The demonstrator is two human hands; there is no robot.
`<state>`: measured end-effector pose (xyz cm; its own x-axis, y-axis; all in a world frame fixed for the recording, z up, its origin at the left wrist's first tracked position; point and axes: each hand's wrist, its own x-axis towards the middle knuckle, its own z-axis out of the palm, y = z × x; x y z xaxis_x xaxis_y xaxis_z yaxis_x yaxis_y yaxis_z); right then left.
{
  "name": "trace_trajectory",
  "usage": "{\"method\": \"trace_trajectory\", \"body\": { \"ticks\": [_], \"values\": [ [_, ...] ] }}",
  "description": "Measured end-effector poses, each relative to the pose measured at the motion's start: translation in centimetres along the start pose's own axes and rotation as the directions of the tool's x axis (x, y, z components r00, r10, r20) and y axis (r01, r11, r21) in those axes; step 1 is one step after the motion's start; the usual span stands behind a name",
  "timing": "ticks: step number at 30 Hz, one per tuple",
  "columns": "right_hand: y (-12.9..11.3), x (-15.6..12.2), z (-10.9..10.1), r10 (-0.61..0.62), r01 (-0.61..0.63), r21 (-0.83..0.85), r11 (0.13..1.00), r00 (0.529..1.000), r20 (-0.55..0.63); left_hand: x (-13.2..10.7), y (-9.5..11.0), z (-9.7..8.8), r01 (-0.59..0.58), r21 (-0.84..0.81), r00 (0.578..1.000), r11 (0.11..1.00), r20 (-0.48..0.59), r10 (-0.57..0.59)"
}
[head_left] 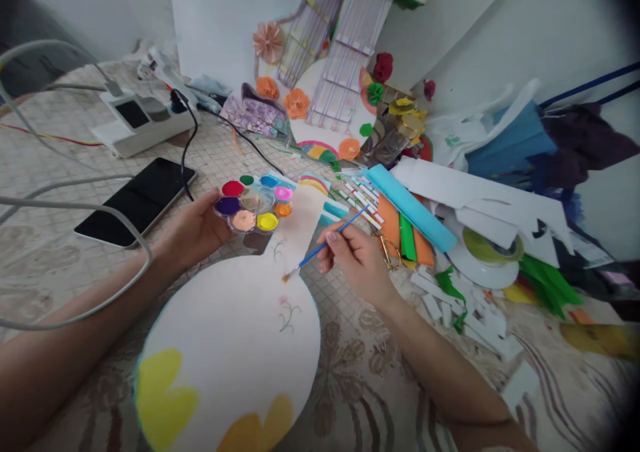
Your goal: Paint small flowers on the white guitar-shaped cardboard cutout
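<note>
My left hand (207, 220) is closed on the edge of a flower-shaped paint palette (256, 200), whose wells hold red, green, blue, pink, orange, yellow, peach and purple paint. Between the fingers of my right hand (357, 257) is a thin blue paintbrush (320, 247). Its brownish tip is over, perhaps touching, the neck of a white guitar-shaped cutout (230, 325). Yellow and orange petal shapes are painted on the round body, with a rainbow band at the neck's top. Small flower drawings mark the neck and the upper right of the body.
A phone (137, 202) and a power strip (145, 122) with cables lie left; a grey cable crosses before my left forearm. Behind stands a decorated panel (330, 105) with paper flowers. Right are a blue paper roll (413, 207), scissors (390, 252), tape (493, 245) and paper scraps (465, 312).
</note>
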<state>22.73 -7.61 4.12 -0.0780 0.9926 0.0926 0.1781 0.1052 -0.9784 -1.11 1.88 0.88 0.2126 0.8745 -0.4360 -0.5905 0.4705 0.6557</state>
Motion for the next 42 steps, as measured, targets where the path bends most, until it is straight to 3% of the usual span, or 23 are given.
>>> {"method": "trace_trajectory", "body": {
  "ticks": [3,8,13,18,24,29,34,36,39,42],
  "values": [
    [0.1,0.0,0.0,-0.057,0.056,-0.016,0.998,0.99,-0.127,0.0,0.0,0.0,-0.004,-0.001,1.0,1.0,-0.011,0.004],
    [0.1,0.0,0.2,0.005,-0.007,0.046,0.999,0.999,0.041,0.1,0.0,0.0,0.006,0.015,1.0,1.0,-0.009,-0.006],
    [0.2,0.1,0.4,-0.051,0.055,0.021,0.998,0.988,-0.144,-0.1,0.0,0.2,0.008,0.037,1.0,0.999,-0.026,-0.007],
    [0.3,-0.2,0.8,0.014,-0.018,0.102,0.995,0.999,0.042,-0.1,0.0,0.2,0.011,0.028,0.999,1.0,-0.03,-0.01],
    [0.0,-0.1,0.5,-0.082,0.084,0.008,0.996,0.986,-0.145,0.0,0.0,0.0,0.005,0.042,1.0,0.999,-0.006,-0.005],
    [0.3,-0.6,1.4,-0.034,0.03,0.123,0.992,0.999,0.03,0.0,-0.1,0.2,0.008,0.052,1.0,0.999,-0.02,-0.007],
    [0.3,-0.4,1.1,-0.092,0.098,0.04,0.994,0.987,-0.131,-0.1,-0.1,0.3,0.0,0.04,0.999,0.999,-0.035,0.002],
    [0.2,-0.5,1.2,-0.079,0.087,0.084,0.993,0.993,-0.092,-0.1,-0.1,0.2,-0.003,0.042,1.0,0.999,-0.029,0.004],
    [0.4,-0.8,1.5,-0.048,0.037,0.154,0.987,0.996,0.072,0.0,0.0,0.2,-0.003,0.044,1.0,0.999,-0.014,0.004],
    [0.6,-0.6,1.1,-0.047,0.044,0.075,0.996,0.998,0.049,0.0,0.0,0.2,0.001,0.045,1.0,0.999,-0.02,0.0]
  ]
}}
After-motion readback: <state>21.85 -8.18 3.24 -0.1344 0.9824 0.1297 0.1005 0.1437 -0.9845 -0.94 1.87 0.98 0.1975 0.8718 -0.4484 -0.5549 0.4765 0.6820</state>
